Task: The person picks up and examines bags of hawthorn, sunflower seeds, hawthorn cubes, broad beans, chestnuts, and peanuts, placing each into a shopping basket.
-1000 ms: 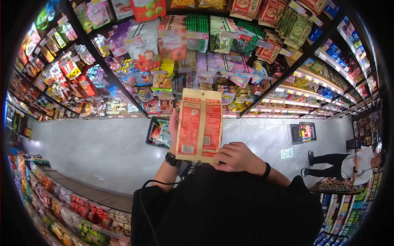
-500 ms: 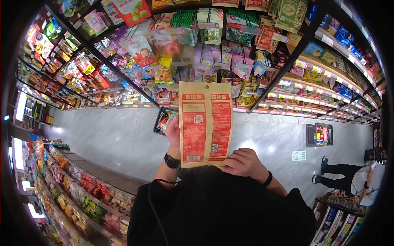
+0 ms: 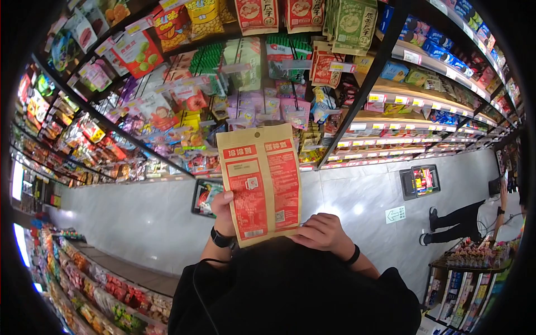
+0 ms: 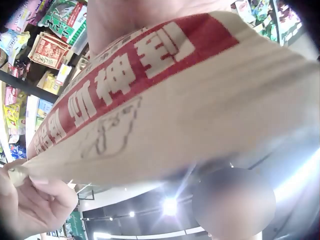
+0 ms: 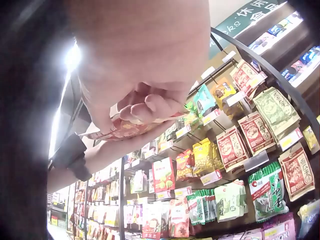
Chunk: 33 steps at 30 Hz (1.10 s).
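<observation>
A tan paper snack bag [image 3: 259, 184] with red printed panels and a hole near its top edge is held up in front of the body, its barcode side towards the head camera. My left hand [image 3: 224, 215] grips the bag's left edge, thumb on the printed face and fingers hidden behind it. At the lower right corner my right hand [image 3: 322, 231] pinches the bag between thumb and curled fingers. The left wrist view shows the bag's red lettering [image 4: 115, 82] up close, with the right hand [image 4: 40, 200] pinching a corner.
Racks of hanging snack bags [image 3: 243, 64] fill the wall ahead. A shopping basket [image 3: 206, 198] with goods stands on the floor beyond the left hand, another basket [image 3: 422, 181] farther right. A person in black trousers [image 3: 455, 220] stands at the right. Low snack bins [image 3: 106, 279] run along the left.
The bag has tilted, its top leaning left, and sits further left and lower in the head view. The left thumb now lies over its printed face. Both hands keep their hold; the head view has shifted.
</observation>
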{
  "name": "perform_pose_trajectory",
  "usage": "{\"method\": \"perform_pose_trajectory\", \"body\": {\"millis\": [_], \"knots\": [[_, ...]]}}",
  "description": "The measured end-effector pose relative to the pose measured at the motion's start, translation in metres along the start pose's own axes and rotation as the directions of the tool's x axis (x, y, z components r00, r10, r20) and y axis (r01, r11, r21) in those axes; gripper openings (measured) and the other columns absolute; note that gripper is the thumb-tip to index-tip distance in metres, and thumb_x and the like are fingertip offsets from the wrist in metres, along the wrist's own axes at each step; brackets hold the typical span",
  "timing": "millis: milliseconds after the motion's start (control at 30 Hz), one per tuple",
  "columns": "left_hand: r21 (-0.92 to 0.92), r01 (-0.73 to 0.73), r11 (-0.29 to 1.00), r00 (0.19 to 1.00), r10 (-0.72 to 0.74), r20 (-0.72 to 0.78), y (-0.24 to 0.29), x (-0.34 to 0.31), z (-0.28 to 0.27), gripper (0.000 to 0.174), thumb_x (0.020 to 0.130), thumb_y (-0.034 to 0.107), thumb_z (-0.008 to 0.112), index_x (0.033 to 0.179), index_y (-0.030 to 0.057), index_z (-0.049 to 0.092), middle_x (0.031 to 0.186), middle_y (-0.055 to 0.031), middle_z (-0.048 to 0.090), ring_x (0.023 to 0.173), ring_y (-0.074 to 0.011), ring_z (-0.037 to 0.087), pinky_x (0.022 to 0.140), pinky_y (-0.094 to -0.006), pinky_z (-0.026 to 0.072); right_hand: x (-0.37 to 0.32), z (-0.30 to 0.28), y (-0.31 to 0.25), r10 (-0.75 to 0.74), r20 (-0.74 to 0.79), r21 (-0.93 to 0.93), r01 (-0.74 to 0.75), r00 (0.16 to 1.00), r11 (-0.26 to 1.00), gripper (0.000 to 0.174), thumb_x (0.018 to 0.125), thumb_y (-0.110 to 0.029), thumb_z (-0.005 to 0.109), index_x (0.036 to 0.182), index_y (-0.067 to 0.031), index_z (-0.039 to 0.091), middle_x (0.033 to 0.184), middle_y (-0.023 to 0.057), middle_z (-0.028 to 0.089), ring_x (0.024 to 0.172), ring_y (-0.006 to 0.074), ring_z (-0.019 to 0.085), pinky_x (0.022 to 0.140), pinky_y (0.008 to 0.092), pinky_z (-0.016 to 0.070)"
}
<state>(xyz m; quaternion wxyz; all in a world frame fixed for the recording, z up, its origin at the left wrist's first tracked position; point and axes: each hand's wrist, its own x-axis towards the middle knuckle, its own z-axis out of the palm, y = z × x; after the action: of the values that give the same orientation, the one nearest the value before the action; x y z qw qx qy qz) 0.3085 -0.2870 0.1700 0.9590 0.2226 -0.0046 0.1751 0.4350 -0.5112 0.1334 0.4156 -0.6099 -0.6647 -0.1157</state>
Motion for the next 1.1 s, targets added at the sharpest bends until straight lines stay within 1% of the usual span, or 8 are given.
{"method": "perform_pose_trajectory", "body": {"millis": [200,467,567,667,733,767,900,1100], "knots": [[0.017,0.02,1.0,1.0,-0.019,-0.007,0.035,0.062,-0.025,0.076,0.075,0.022,0.062,0.144,0.0004,0.038,0.139,-0.0202,0.051,0.124,-0.0346,0.055,0.107,-0.0475,0.0445,0.063,0.004,0.025,0.186,0.015,-0.102,-0.184,0.982,0.978,0.045,0.065,-0.028,0.091,0.098,-0.0097,0.067,0.103,0.0079,0.057,0.093,0.0245,0.058,0.076,0.0337,0.0501],[0.464,0.037,0.885,0.997,-0.064,0.042,0.041,0.131,-0.036,0.085,0.083,0.032,0.067,0.15,0.0019,0.025,0.144,-0.0176,0.046,0.131,-0.0301,0.049,0.109,-0.0423,0.0419,0.137,0.043,0.057,0.474,0.067,0.191,-0.477,0.878,0.858,0.128,0.063,-0.045,0.091,0.155,-0.0067,0.011,0.159,0.028,-0.002,0.149,0.0456,0.004,0.118,0.0545,0.0178],[0.6,-0.074,0.797,0.951,-0.124,0.282,0.039,0.157,-0.031,0.095,0.091,0.036,0.064,0.156,0.0021,0.002,0.16,-0.0177,0.017,0.148,-0.029,0.019,0.118,-0.0415,0.0198,0.128,0.069,0.092,0.528,0.013,0.435,-0.48,0.849,0.762,0.13,0.067,-0.041,0.089,0.156,-0.0063,0.001,0.159,0.0273,-0.003,0.149,0.0422,0.005,0.118,0.0522,0.0198],[0.508,-0.177,0.843,0.843,-0.136,0.52,0.04,0.183,-0.009,0.089,0.096,0.021,0.056,0.156,0.0012,-0.006,0.165,-0.015,-0.006,0.152,-0.0246,-0.007,0.121,-0.0394,-0.0009,0.126,0.067,0.105,0.723,0.161,0.85,-0.466,0.672,0.244,0.124,0.072,-0.04,0.083,0.156,-0.0064,-0.002,0.16,0.017,0.011,0.149,0.0299,0.018,0.118,0.0453,0.0252],[0.6,-0.169,0.782,0.886,-0.147,0.441,0.034,0.191,-0.019,0.084,0.097,0.018,0.055,0.156,0.0016,-0.001,0.165,-0.0152,-0.001,0.152,-0.0252,-0.002,0.121,-0.0399,0.0023,0.111,0.064,0.115,0.777,0.248,0.954,-0.286,0.579,-0.091,0.107,0.078,-0.039,0.074,0.157,-0.0076,0.009,0.154,0.0138,0.032,0.141,0.0279,0.036,0.115,0.0415,0.0325],[0.647,-0.156,0.747,0.906,-0.153,0.395,0.03,0.194,-0.027,0.082,0.097,0.016,0.055,0.157,0.0018,0.001,0.165,-0.0153,0.002,0.152,-0.0254,0.001,0.121,-0.0401,0.0039,0.105,0.059,0.124,0.769,0.255,0.95,-0.299,0.586,-0.087,0.091,0.085,-0.057,0.052,0.154,-0.0047,0.023,0.153,0.0195,0.035,0.138,0.035,0.041,0.114,0.0489,0.0351],[0.883,-0.22,0.414,0.971,0.008,0.238,0.026,0.207,-0.051,0.075,0.094,0.007,0.06,0.155,0.0024,0.016,0.162,-0.0159,0.018,0.15,-0.0263,0.016,0.12,-0.0409,0.0142,0.106,0.035,0.16,0.856,0.235,0.959,0.031,0.46,-0.28,0.08,0.091,-0.06,0.04,0.151,-0.0078,0.031,0.151,0.0221,0.038,0.133,0.0413,0.045,0.108,0.0592,0.0383],[0.663,0.046,0.748,0.965,-0.204,0.163,-0.002,0.228,-0.052,0.066,0.098,0.004,0.056,0.153,0.0016,0.02,0.155,-0.0144,0.032,0.143,-0.0233,0.032,0.114,-0.039,0.0286,0.09,0.01,0.187,0.79,0.273,0.883,0.183,0.549,-0.433,0.078,0.095,-0.063,0.035,0.15,-0.0084,0.035,0.149,0.0187,0.042,0.135,0.0384,0.043,0.111,0.0565,0.0349]]}}
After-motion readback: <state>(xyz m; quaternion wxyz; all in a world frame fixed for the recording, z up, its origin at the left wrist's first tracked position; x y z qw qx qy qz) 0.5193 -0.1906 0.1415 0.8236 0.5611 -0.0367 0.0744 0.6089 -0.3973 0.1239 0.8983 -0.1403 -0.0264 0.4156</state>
